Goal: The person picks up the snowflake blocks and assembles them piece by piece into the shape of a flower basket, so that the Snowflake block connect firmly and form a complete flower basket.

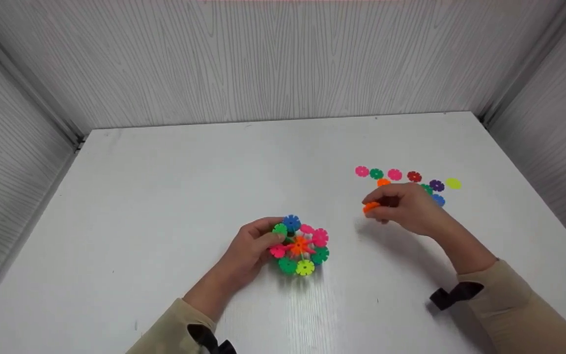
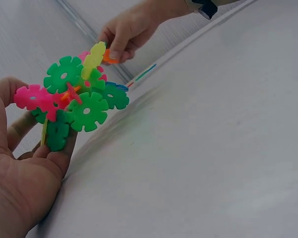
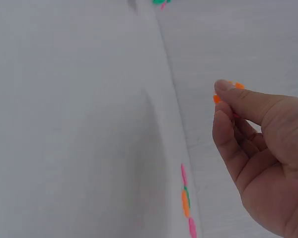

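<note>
My left hand (image 1: 251,248) grips a ball-like cluster of interlocked notched plastic discs (image 1: 299,246) by its left side. Green, pink, blue and yellow discs ring an orange one in the head view. In the left wrist view the cluster (image 2: 88,111) sits at the fingertips, over the palm. To the right, my right hand (image 1: 410,209) pinches a single orange notched disc (image 1: 370,207) between thumb and fingers, above the table. The right wrist view shows that orange disc (image 3: 217,99) partly hidden behind the thumb.
Loose discs lie flat at the right rear of the white table (image 1: 175,196), among them a red disc (image 1: 414,176), a purple disc (image 1: 437,185) and a yellow disc (image 1: 453,183). My right hand partly covers this group. Wood-grain panels (image 1: 283,59) stand behind and at both sides.
</note>
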Action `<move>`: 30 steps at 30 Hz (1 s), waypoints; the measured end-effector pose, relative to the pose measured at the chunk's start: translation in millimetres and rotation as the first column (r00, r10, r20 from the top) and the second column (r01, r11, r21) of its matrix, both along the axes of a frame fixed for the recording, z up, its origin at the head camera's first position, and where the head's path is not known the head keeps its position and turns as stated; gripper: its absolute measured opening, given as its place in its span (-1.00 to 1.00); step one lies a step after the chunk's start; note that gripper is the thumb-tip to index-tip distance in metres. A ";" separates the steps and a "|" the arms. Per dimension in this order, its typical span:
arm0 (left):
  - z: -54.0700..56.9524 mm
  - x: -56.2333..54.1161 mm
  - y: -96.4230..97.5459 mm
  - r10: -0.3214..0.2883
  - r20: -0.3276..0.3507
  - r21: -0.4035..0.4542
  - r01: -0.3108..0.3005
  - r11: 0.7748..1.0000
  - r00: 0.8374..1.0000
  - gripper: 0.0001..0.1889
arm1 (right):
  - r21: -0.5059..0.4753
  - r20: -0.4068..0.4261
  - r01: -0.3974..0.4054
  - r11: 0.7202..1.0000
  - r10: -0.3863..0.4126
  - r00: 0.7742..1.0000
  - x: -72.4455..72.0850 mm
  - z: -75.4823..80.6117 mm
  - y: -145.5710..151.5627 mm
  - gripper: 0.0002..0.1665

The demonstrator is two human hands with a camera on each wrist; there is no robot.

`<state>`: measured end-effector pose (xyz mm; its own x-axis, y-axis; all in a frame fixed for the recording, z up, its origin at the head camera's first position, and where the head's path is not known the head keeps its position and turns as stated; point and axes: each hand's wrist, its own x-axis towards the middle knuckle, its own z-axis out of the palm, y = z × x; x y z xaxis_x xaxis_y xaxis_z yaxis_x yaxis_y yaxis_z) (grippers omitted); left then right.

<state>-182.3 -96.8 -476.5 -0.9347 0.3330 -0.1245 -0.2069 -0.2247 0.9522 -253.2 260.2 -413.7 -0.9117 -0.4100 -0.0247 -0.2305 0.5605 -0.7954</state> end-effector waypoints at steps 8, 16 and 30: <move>0.2 -1.1 0.8 0.035 0.004 0.004 -0.035 0.999 0.999 -0.55 | -0.205 -0.054 -0.092 0.975 0.082 0.995 2.3 3.2 -66.0 -0.81; -0.3 -2.2 1.6 0.049 -0.017 0.021 -0.049 0.999 0.999 -0.55 | -0.298 -0.117 -0.170 0.939 0.140 0.983 6.0 -11.6 -95.5 -0.80; 1.2 -2.3 2.2 0.053 -0.002 -0.006 -0.053 0.999 0.999 -0.51 | -0.218 -0.136 -0.143 0.965 0.115 0.984 14.0 -18.6 -107.1 -0.83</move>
<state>-184.6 -94.6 -475.4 -0.9512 0.2823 -0.1243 -0.1927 -0.2296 0.9540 -239.3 153.1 -432.3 -0.8410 -0.5067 0.1896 -0.3914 0.3280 -0.8598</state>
